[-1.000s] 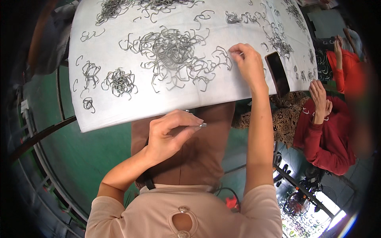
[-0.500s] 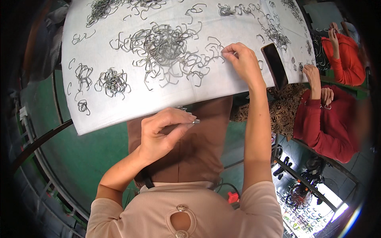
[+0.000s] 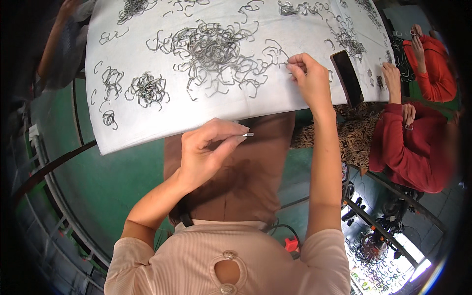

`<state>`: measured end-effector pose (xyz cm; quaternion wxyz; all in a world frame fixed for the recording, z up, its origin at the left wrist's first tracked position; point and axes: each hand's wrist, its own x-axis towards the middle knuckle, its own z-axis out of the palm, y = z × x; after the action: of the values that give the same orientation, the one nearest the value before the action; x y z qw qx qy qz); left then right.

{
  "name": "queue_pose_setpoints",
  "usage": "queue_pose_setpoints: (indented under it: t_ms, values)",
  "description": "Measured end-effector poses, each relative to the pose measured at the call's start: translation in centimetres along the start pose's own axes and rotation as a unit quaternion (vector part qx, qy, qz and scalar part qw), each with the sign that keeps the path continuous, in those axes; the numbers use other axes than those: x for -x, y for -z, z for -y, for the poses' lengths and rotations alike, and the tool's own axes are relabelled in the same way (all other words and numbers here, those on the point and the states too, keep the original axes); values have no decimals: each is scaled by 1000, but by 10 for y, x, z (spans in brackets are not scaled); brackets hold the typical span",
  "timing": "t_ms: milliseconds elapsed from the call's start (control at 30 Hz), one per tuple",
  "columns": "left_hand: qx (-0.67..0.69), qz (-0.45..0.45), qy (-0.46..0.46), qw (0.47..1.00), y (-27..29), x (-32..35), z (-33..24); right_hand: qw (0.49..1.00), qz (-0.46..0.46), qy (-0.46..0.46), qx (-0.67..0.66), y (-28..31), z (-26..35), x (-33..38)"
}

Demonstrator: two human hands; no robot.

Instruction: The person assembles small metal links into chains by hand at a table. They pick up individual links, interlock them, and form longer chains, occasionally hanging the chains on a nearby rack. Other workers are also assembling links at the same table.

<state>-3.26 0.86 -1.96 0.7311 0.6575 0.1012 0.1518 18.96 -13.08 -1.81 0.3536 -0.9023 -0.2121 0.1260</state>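
A white-covered table (image 3: 147,123) carries a big tangled heap of bent grey wire hooks (image 3: 211,49). My right hand (image 3: 307,73) rests on the cloth at the heap's right side, fingers pinched on one wire hook (image 3: 284,64). My left hand (image 3: 209,147) hovers over my brown lap just off the table's near edge, thumb and fingers closed on a thin metal piece (image 3: 248,133) whose tip pokes out to the right.
Smaller hook piles (image 3: 147,88) lie to the left and more (image 3: 349,42) at the far right. A black phone (image 3: 346,76) lies next to my right hand. Two people in red tops (image 3: 418,142) sit at the right. A green floor (image 3: 98,182) is below.
The view has shifted so the table sits a little lower and further right. My left hand has moved slightly right, still pinching the metal piece. My right hand stays on the hooks.
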Motion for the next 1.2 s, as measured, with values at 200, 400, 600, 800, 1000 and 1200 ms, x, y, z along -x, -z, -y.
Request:
queue_pose_setpoints:
  t_ms: [200,400,600,800,1000,1200]
  values:
    - [13,7,5,1000,-3,0,-1,999,14,-13,-42,-11,-12,12]
    - [22,37,26,999,-6,-10,-31,998,-28,62,7,-5,-18,16]
    - [55,54,-27,997,-11,-14,-38,984,-58,23,-168,-4,-27,34]
    - [27,66,-20,997,-16,-12,-36,909,-61,-38,-411,11,12,90]
    - [57,34,-4,998,-29,-12,-24,842,-76,-71,-529,12,46,142]
    - [50,20,18,998,-36,-16,-25,831,-99,-45,-546,3,57,155]
